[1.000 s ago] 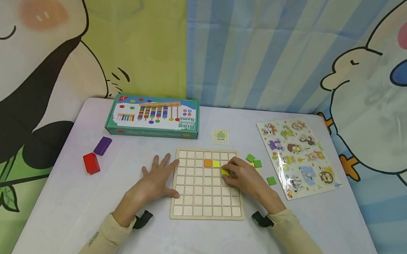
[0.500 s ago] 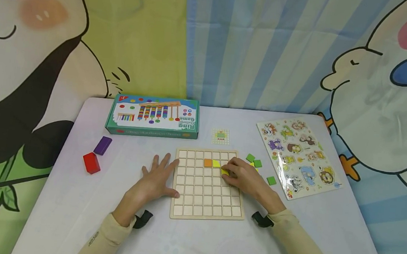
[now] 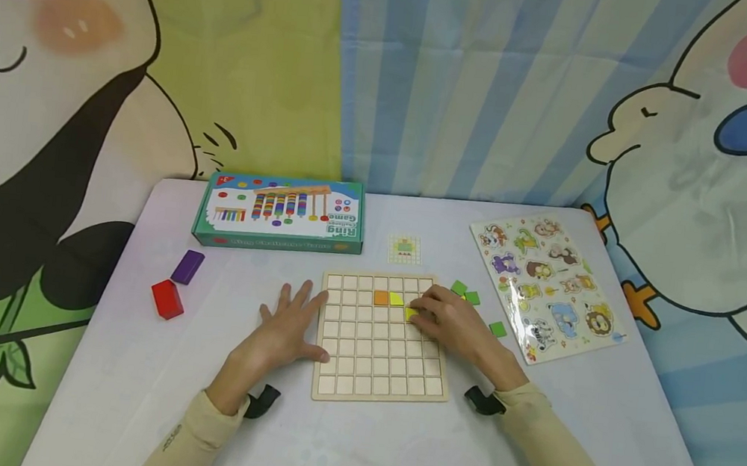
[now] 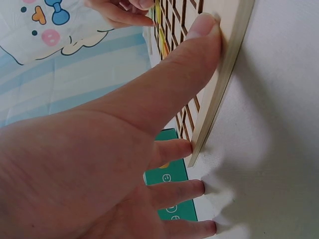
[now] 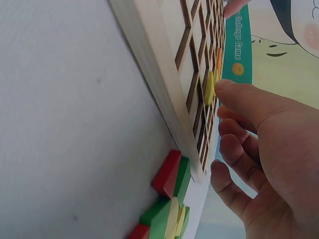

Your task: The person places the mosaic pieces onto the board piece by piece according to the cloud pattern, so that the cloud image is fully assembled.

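A wooden grid board point(image 3: 357, 399) lies on the table. An orange tile point(image 3: 381, 298) and a yellow tile point(image 3: 396, 299) sit side by side in its cells. My right hand point(image 3: 456, 322) is over the board's right side, thumb and finger at another yellow tile point(image 3: 411, 315). In the right wrist view that yellow tile point(image 5: 209, 88) tilts in a cell beside the thumb; the index fingertip is hidden. My left hand point(image 3: 279, 333) lies spread along the board's left edge. In the left wrist view its thumb point(image 4: 199, 35) presses the frame.
Several loose green tiles point(image 3: 497, 329) lie right of the board; red and yellow pieces show there in the right wrist view. A pattern card point(image 3: 405, 250), game box point(image 3: 280, 216) and animal sticker board point(image 3: 550, 287) are behind. Red point(image 3: 167, 299) and purple point(image 3: 188, 267) blocks sit left.
My right hand has shifted slightly up and right, and more of the yellow tile at its fingertips shows. The left hand stays on the board's edge.
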Demonstrator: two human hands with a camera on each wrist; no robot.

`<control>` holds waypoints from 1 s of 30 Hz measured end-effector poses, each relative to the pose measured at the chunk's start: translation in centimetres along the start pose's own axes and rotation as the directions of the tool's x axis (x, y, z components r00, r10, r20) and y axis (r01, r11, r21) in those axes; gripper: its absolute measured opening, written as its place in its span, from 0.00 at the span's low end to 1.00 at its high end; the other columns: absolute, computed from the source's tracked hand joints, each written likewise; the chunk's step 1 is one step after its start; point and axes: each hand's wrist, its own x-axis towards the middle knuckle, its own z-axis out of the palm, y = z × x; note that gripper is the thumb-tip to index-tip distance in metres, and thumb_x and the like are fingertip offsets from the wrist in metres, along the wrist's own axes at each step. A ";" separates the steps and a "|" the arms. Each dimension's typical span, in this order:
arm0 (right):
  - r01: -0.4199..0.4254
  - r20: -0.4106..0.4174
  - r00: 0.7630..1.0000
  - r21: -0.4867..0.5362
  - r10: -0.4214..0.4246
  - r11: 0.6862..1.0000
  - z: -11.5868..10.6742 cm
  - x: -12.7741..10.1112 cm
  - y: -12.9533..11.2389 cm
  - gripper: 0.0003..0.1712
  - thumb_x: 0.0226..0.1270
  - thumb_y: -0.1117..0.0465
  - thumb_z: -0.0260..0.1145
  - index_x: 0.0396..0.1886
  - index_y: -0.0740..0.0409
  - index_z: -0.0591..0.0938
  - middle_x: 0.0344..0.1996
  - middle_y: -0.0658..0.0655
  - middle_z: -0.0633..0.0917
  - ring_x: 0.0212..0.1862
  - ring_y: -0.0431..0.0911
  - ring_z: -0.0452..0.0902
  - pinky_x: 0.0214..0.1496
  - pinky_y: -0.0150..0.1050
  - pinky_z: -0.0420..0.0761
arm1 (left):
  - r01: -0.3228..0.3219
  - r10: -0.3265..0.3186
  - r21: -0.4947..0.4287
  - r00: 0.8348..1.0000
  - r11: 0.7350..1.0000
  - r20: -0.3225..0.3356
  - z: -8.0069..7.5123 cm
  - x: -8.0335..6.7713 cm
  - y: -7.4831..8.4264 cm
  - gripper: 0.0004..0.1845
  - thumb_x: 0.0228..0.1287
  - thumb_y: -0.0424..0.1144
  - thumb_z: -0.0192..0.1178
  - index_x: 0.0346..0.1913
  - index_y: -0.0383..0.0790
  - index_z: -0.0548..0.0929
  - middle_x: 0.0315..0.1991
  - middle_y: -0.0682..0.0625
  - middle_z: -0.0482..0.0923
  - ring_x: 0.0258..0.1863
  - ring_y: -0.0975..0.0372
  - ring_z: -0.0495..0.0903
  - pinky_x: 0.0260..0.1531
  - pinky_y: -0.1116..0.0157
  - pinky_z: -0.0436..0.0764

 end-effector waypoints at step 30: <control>-0.176 -0.082 0.982 -0.036 0.172 0.984 -3.9 -5.0 4.8 0.14 0.65 0.65 0.72 0.51 0.59 0.88 0.43 0.55 0.83 0.39 0.46 0.81 0.39 0.43 0.84 | -0.014 0.014 -0.019 1.000 1.000 0.002 -0.1 0.0 -0.2 0.61 0.47 0.50 0.80 0.81 0.43 0.56 0.82 0.34 0.39 0.79 0.31 0.31 0.62 0.19 0.39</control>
